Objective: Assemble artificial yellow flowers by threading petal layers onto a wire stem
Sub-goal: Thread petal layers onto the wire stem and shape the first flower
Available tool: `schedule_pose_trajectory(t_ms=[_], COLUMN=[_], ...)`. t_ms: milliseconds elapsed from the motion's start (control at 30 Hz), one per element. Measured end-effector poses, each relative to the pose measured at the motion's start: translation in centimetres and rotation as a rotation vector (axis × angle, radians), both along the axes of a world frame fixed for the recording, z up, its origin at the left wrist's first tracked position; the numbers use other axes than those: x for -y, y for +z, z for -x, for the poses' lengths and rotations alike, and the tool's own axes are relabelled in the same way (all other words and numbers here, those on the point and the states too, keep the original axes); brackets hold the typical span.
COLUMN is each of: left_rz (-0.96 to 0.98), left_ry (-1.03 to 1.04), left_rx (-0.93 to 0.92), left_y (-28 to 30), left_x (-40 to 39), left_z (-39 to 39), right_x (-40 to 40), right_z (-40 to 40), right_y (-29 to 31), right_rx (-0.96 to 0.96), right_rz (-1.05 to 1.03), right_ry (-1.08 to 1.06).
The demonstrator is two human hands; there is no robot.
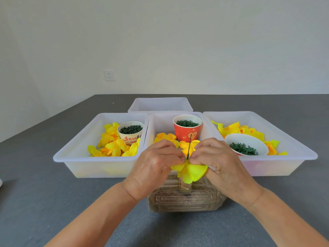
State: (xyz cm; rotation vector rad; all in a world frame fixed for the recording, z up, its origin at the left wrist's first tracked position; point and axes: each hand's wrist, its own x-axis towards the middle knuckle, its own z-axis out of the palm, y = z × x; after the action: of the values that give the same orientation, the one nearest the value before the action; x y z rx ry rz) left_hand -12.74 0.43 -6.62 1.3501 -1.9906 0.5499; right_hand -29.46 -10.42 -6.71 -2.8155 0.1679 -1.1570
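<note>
Head view: four white trays sit mid-frame on the grey table, three in a row and one behind. Three cups hold green parts: a beige cup in the left tray, a red cup in the middle tray, a tipped white cup in the right tray. At centre, the left hand and right hand both pinch a yellow petal layer around the upright wire stem, above a clear box. Bare table lies along the frame's left and right edges.
</note>
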Motion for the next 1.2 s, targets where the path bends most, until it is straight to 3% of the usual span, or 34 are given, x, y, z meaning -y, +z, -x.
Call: schedule_pose_trajectory(t_ms=[433,600,667,767,933,1200], left_rz=[-0.057,-0.115,-0.15,-0.164,-0.117,-0.196], left_ry=[0.024,0.051,0.059,0.063,0.059,0.098], left_rx=[-0.049,-0.086,-0.131,-0.191,-0.4,-0.671], left_y=[-0.1,-0.2,-0.3,-0.3,0.5,0.6], left_x=[-0.1,-0.3,-0.5,-0.5,-0.3,1.0], left_z=[-0.3,-0.8,-1.1,-1.2,0.0,1.4], right_x=[0.0,0.2,0.5,0.6,0.1,-0.1], right_z=[0.1,1.3,1.7,1.2,-0.7,-1.6], right_y=[0.2,1.0,1.4,1.6,0.9,0.3], right_rx=[-0.018,-0.139,-0.14,0.005,0.077,0.087], right_rz=[-0.109,-0.461,-0.585,-0.774,-0.846,-0.948], right_ry=[0.041,0.038,0.042,0.037,0.037,0.052])
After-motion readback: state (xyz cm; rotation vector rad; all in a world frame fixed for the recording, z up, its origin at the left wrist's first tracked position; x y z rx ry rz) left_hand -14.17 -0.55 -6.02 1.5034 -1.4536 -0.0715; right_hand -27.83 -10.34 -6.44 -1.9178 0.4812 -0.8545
